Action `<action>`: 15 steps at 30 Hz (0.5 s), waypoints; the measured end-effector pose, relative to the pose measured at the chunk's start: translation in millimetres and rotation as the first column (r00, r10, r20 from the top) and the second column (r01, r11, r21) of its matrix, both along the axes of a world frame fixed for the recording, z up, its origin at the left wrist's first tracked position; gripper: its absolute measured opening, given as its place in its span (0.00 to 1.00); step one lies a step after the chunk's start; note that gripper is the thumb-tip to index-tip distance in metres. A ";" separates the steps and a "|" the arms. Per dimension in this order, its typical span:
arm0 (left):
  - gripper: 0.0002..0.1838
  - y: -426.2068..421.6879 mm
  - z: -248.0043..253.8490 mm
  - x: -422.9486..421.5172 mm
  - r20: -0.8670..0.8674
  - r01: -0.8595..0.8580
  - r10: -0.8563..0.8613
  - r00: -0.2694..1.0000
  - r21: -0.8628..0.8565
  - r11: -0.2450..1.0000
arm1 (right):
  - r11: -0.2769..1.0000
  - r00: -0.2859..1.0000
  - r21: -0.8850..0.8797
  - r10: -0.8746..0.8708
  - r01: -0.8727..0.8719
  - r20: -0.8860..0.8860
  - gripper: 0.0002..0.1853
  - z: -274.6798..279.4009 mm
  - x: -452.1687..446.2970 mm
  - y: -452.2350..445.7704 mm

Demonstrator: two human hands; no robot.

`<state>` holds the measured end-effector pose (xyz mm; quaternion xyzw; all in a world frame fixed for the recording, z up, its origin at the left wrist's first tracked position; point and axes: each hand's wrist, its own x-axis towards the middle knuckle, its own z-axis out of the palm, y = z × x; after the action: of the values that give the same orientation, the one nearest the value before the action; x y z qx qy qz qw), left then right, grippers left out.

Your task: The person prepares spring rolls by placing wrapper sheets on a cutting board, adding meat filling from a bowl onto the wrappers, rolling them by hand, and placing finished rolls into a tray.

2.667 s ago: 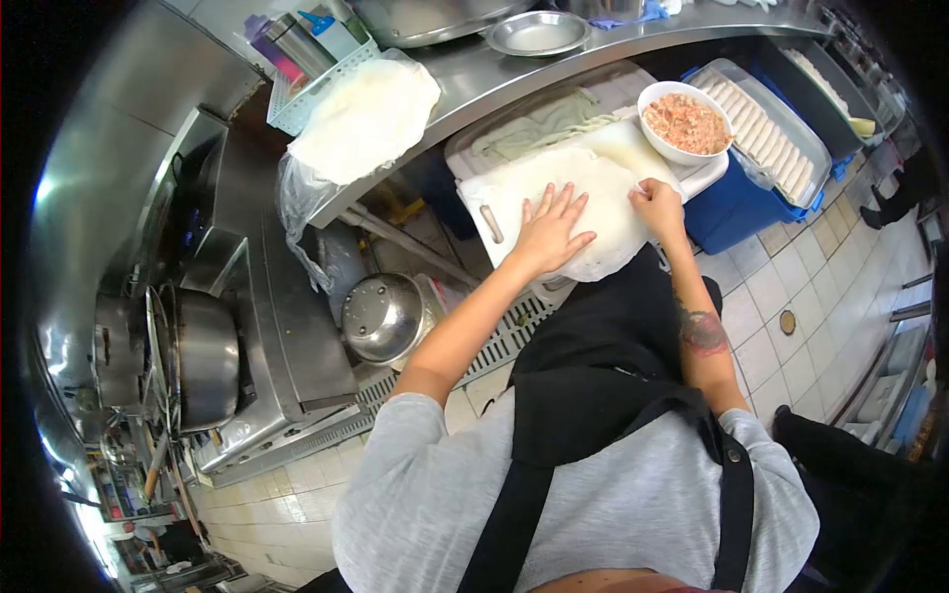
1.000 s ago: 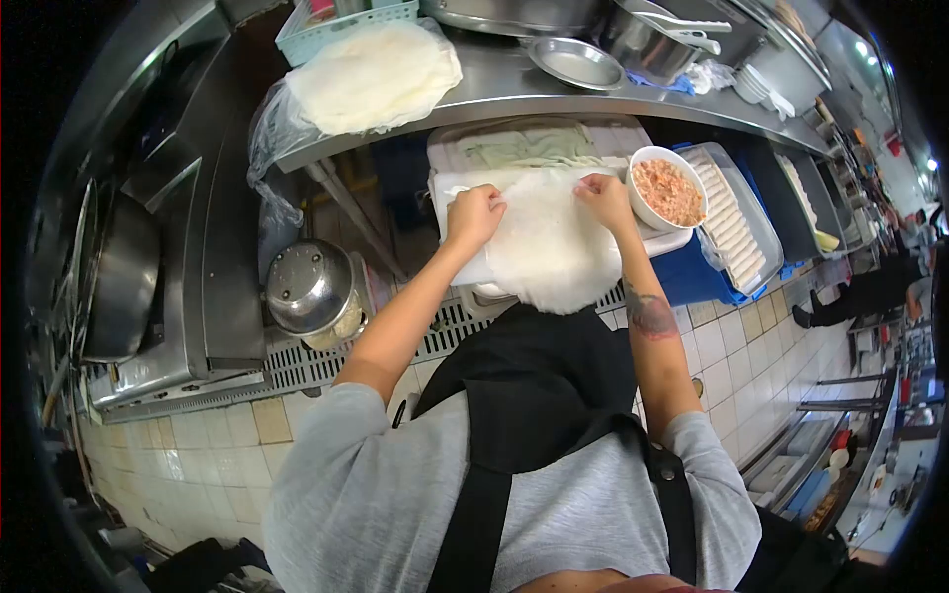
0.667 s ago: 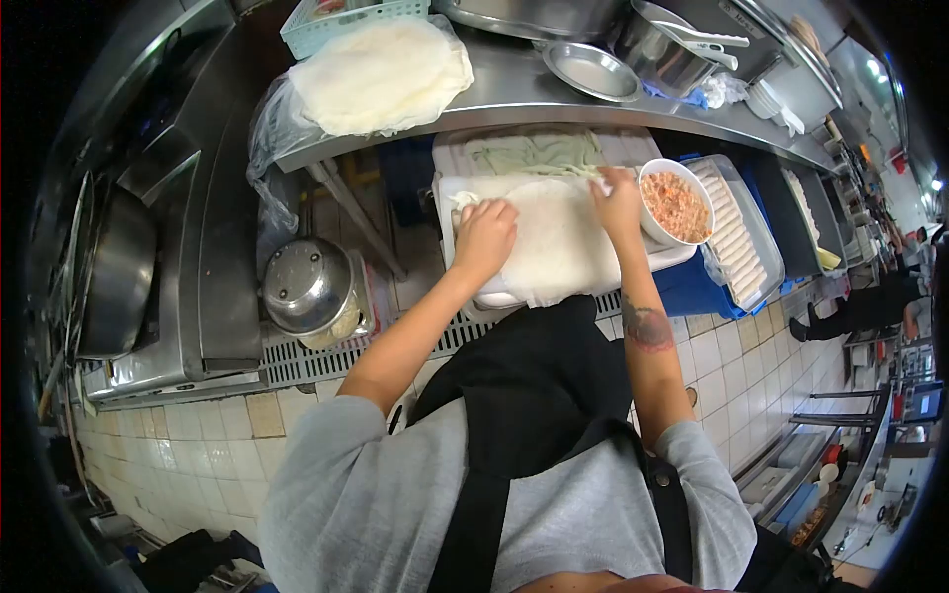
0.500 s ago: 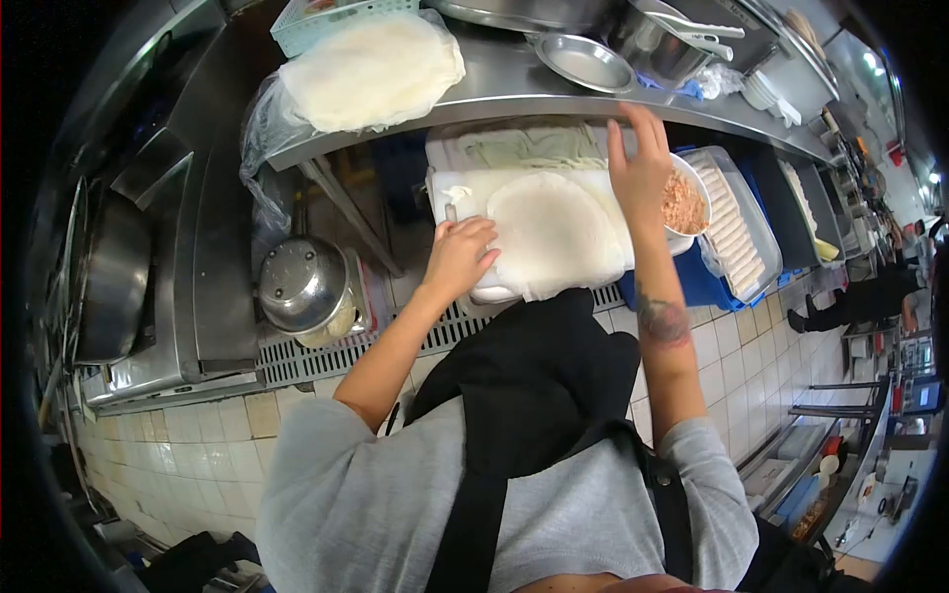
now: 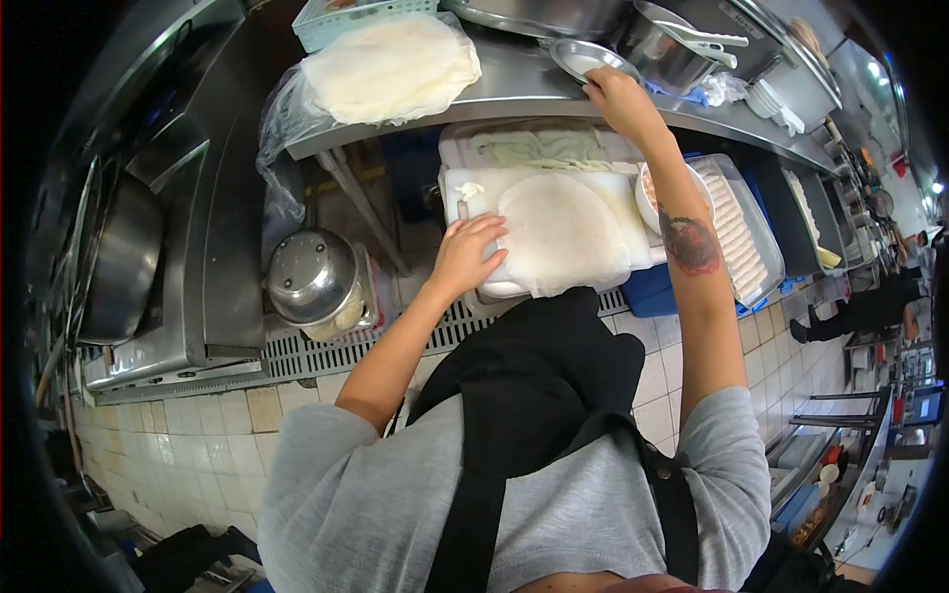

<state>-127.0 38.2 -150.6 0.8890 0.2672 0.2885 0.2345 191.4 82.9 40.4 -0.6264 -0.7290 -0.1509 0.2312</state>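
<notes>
A round, pale wrapper sheet (image 5: 561, 222) lies flat on a white board (image 5: 633, 212), its near edge hanging over the front. My left hand (image 5: 470, 255) is open at the board's left side, fingertips on or beside the sheet's left edge. A small, pale, handle-like piece (image 5: 463, 210) and a white scrap (image 5: 471, 190) lie just beyond it. My right hand (image 5: 621, 102) reaches to a shallow metal dish (image 5: 563, 51) with something whitish inside. Its fingers are bunched at the near rim; what they hold, if anything, is hidden. Under my right forearm sits a white bowl of pinkish filling (image 5: 647, 198).
A clear tray holds several pale rolls (image 5: 730, 222) at right. On the steel shelf (image 5: 514, 99) are a stack of wrapper sheets (image 5: 390, 69) on plastic and a metal pot (image 5: 664, 49) with white-handled utensils. A lidded container (image 5: 314, 282) stands left. Another person (image 5: 855, 306) is far right.
My right hand has moved forward from above the filling bowl to the metal dish, and its fingers have bunched. My left hand stays at the sheet's left edge. The view has shifted slightly.
</notes>
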 end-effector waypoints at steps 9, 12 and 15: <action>0.16 0.1 -3.2 -0.2 0.019 -0.013 0.012 1.000 0.022 1.000 | 0.991 0.998 0.128 -0.041 0.046 -0.041 0.11 -7.0 0.0 3.8; 0.16 0.1 -2.3 1.0 0.025 -0.015 0.014 1.000 0.023 1.000 | 0.848 0.997 0.527 -0.025 0.058 -0.070 0.13 -17.7 -37.3 -26.5; 0.16 -1.5 -1.1 1.0 0.010 -0.027 0.027 1.000 0.022 0.999 | 0.891 0.974 0.434 -0.035 0.131 -0.223 0.16 -85.2 -57.5 -49.3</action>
<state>-126.0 36.7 -151.6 0.8864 0.2749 0.2989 0.2221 133.9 33.5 -44.7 -0.5999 -0.6190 -0.2569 0.4370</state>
